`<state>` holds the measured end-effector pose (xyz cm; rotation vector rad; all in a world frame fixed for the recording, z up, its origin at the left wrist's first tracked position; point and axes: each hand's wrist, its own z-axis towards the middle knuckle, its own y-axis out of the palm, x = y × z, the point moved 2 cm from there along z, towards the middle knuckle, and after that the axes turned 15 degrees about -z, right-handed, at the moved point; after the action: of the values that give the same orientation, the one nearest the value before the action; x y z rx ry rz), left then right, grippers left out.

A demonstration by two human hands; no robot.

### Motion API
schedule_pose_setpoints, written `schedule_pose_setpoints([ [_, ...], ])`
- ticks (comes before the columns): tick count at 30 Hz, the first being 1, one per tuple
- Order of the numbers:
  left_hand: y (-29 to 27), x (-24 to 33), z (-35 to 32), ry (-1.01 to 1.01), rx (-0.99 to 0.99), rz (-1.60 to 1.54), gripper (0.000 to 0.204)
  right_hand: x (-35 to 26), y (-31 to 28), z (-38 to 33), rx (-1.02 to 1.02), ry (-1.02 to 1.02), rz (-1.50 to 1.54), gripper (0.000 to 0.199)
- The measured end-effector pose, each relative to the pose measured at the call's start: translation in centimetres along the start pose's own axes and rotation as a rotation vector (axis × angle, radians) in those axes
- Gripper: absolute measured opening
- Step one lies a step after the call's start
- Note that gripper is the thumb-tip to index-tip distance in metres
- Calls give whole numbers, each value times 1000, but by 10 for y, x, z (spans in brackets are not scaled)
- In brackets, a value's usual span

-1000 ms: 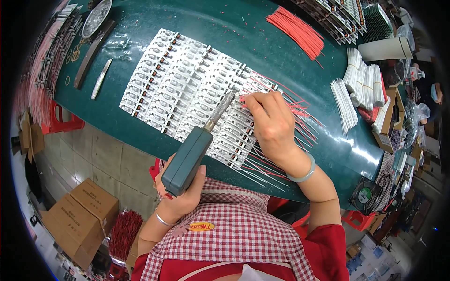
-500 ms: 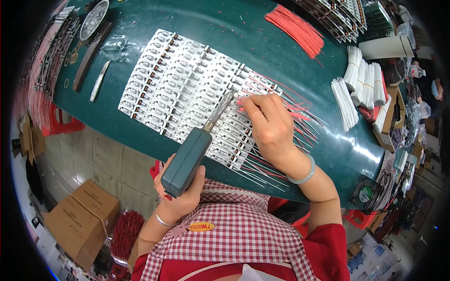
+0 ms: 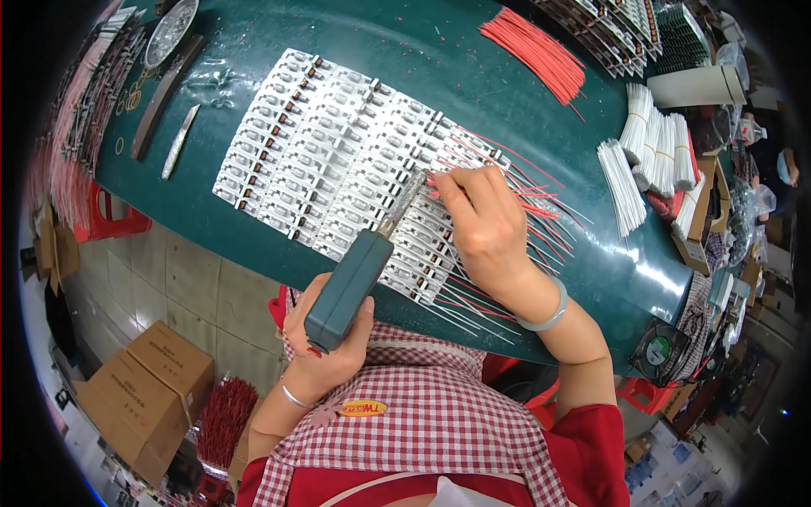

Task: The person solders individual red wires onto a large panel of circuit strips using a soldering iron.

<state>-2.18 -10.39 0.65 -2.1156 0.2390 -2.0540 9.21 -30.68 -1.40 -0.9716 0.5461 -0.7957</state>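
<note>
My left hand [image 3: 345,353] is wrapped round a dark green soldering gun [image 3: 348,289]. The gun's metal tip points away from me, its end on the panel beside my right fingertips. My right hand [image 3: 492,226] is closed in a pinch on short red wires [image 3: 432,188], whose ends show at the fingertips. Beneath both hands lies a white panel of small boards [image 3: 334,156] with rows of metal and dark parts. Several red and white wires [image 3: 481,308] trail from its right side. Where the tip meets the board is too small to make out.
A bundle of red wires [image 3: 536,57] lies at the far side of the green table [image 3: 405,34]. White wire bundles [image 3: 621,190] are at the right, near a small fan [image 3: 661,348]. To the left are a knife [image 3: 181,142], a dark bar [image 3: 165,101] and a bowl [image 3: 171,34].
My left hand has moved the soldering gun slightly right and away from me, its tip now closer to my right fingertips. My right hand has barely moved.
</note>
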Motion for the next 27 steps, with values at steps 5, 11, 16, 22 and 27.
schedule_pose_setpoints([
  [5,0,-2,0,55,-36,42,19,0,-1,1,-12,-1,-16,31],
  [11,-4,-18,-18,-41,64,-27,20,-1,-1,0,-17,6,-23,29],
  [16,-9,-16,-21,2,86,-19,22,0,2,-1,-1,7,-29,30],
  [22,-10,-20,-26,27,72,9,21,-5,-4,-3,81,38,-6,35],
  [27,-8,-17,-25,17,61,-8,20,-9,-2,-7,47,10,5,34],
])
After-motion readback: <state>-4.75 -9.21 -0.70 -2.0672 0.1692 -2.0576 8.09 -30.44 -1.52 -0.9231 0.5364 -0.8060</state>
